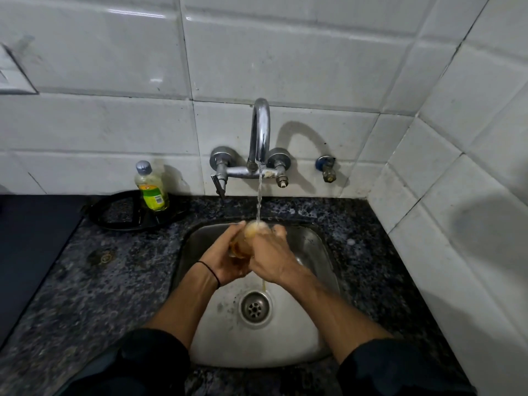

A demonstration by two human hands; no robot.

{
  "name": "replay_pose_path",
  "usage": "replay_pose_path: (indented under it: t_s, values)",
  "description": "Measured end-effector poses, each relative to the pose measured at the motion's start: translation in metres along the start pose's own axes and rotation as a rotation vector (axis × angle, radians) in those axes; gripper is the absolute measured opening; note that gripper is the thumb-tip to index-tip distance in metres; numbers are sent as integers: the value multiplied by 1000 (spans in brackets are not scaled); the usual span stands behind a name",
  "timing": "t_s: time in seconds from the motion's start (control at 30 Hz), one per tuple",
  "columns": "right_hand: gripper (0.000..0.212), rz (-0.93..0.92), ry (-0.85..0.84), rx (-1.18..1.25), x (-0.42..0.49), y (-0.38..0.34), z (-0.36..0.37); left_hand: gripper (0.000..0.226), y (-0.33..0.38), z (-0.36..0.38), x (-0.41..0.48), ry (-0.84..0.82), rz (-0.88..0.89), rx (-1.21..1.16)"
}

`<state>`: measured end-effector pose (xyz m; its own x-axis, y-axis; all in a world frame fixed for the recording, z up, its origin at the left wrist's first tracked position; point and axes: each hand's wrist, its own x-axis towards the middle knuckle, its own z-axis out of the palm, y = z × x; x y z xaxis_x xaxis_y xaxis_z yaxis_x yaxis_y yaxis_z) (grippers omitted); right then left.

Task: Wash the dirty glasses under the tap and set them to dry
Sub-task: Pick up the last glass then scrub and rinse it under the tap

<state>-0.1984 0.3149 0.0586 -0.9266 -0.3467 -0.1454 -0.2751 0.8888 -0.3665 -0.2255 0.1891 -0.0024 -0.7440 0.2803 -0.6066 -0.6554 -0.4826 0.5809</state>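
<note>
Both hands, left hand (221, 260) and right hand (270, 260), wrap fingers round a glass (245, 238) under the tap (260, 130).

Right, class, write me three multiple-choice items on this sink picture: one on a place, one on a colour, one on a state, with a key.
1. Where does the soap bottle stand?
A. on the counter left of the tap
B. inside the sink
C. right of the tap

2. What colour is the wall behind the tap?
A. blue
B. white
C. brown

3. What is the state of the tap?
A. shut off
B. dripping only
C. running in a stream

Key: 1 A, the bottle sits on a black ring left of the tap. 2 B, the tiles are white. 3 C, water falls onto the glass held by the left hand and right hand.
</note>
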Motion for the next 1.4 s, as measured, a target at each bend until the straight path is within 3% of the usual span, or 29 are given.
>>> replay_pose_path:
  t_s: [0.07, 0.13, 0.23, 0.3, 0.37, 0.43, 0.5, 0.53, 0.6, 0.67, 0.7, 0.77, 0.87, 0.93, 1.03, 1.17, 1.23, 1.33, 1.4]
  values:
    - [42, -111, 16, -154, -2, 4, -5, 56, -2, -3, 4, 37, 13, -12]
    - [36, -168, 54, -210, -1, 4, -2, 51, -3, -4, 8, 9, 72, -46]
    - [23, 70, -11, 151, 3, 2, 4, 26, -3, 0, 6, -34, 143, -86]
    - [22, 123, -47, 320, 4, 1, 6, 18, -3, 2, 5, -25, 128, -64]
    - [32, 73, -18, 224, 3, 9, 9, 24, -1, 5, 3, 25, 70, -3]
    - [39, -47, -27, -58, -3, 13, 9, 36, 1, 5, 5, 49, 18, 15]
    - [41, -113, -41, -168, -6, 15, 8, 34, 1, 5, 4, 28, 37, -10]
    - [41, -121, -37, -97, -6, 13, 8, 28, 0, 4, 6, 18, 63, -25]
    - [46, 11, -95, 307, -5, 5, 4, 22, -3, 5, 3, -18, 102, -67]
    - [55, 143, -148, 736, 1, 0, 6, 29, -8, 5, 2, -45, 113, -121]
    - [50, 171, -118, 790, 5, 0, 11, 33, -10, 5, 1, -60, 123, -138]
    - [34, 138, -42, 569, 9, 4, 19, 34, -11, 7, -1, -83, 120, -135]
    - [50, -9, -49, -16, 3, 11, 25, 36, -6, 10, -2, -72, 76, -99]
    - [58, -125, -80, -200, 0, 13, 22, 30, -2, 10, -2, -63, 60, -91]
    - [58, -103, -137, -179, 1, 12, 20, 14, -3, 7, -2, -32, 100, -110]
    - [49, 142, -167, 419, 10, -7, 17, 26, -9, 8, 0, -29, 125, -179]
    - [39, 117, -117, 326, 12, -7, 12, 29, -9, 8, -2, 13, 59, -123]
    - [40, -66, -85, -34, 8, 4, 5, 47, -5, 5, -1, 86, -82, -58]
    - [42, -152, -108, -158, 8, 11, 1, 40, -2, 7, -2, 118, -76, -114]
